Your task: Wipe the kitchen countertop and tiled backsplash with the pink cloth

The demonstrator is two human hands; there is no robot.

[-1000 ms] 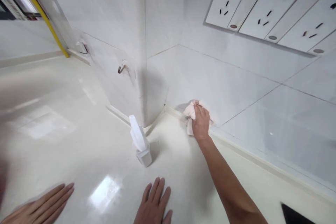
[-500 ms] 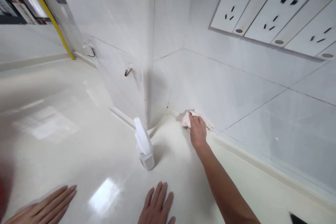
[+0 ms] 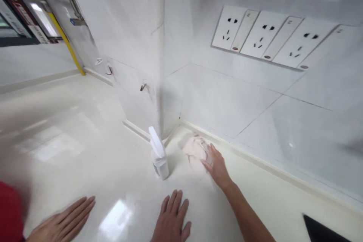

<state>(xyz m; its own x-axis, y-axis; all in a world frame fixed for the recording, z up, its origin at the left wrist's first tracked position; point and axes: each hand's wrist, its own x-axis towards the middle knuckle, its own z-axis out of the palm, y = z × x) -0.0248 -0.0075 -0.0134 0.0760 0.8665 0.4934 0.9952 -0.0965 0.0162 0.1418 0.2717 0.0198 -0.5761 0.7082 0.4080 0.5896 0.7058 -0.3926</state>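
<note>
- Noted right hand [image 3: 219,167] reached well forward on a nearly straight forearm, palm down, wrist low to the surface.
- Saw its fingers stretched onto the near edge of a pale pink cloth [image 3: 195,152], pressing it flat rather than clenched round it.
- Found the cloth lying on the cream counter [image 3: 85,151], in the corner near the foot of the tiled wall [image 3: 227,98], somewhat blurred.
- Logged left hand [image 3: 171,220] at the bottom edge, palm flat on the counter, fingers loosely apart, thumb out to the right, holding nothing.
- Spotted a white spray bottle [image 3: 159,157] upright just left of the cloth, apart from it, close by the jutting wall corner.
- Marked another person's hand [image 3: 64,221] at lower left, flat on the counter, fingers pointing up and right, beside a red sleeve [image 3: 10,211].
- Recorded a row of sockets [image 3: 263,34] on the wall above and a yellow pipe [image 3: 66,43] at far left.
</note>
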